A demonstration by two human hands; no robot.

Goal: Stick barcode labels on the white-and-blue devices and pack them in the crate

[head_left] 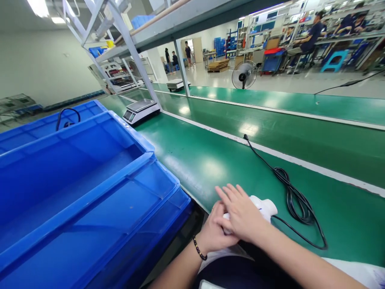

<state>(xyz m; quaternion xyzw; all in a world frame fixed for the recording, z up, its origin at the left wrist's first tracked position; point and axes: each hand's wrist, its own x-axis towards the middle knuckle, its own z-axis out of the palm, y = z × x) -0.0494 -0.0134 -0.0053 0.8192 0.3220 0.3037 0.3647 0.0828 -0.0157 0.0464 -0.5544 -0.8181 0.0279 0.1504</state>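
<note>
My right hand [240, 210] lies flat with its fingers stretched out on top of a white device [264, 206] at the near edge of the green table. My left hand [215, 233], with a bead bracelet on the wrist, sits under it and curls around the same white device. A black cable [296, 196] runs from the device, coils on the table to its right and stretches away toward the white stripe.
Two large blue crates [90, 188] stand stacked at my left, beside the table edge. A digital scale [140, 110] sits further along the green table [210, 160], a second one beyond it. A fan [244, 74] and seated workers are in the background.
</note>
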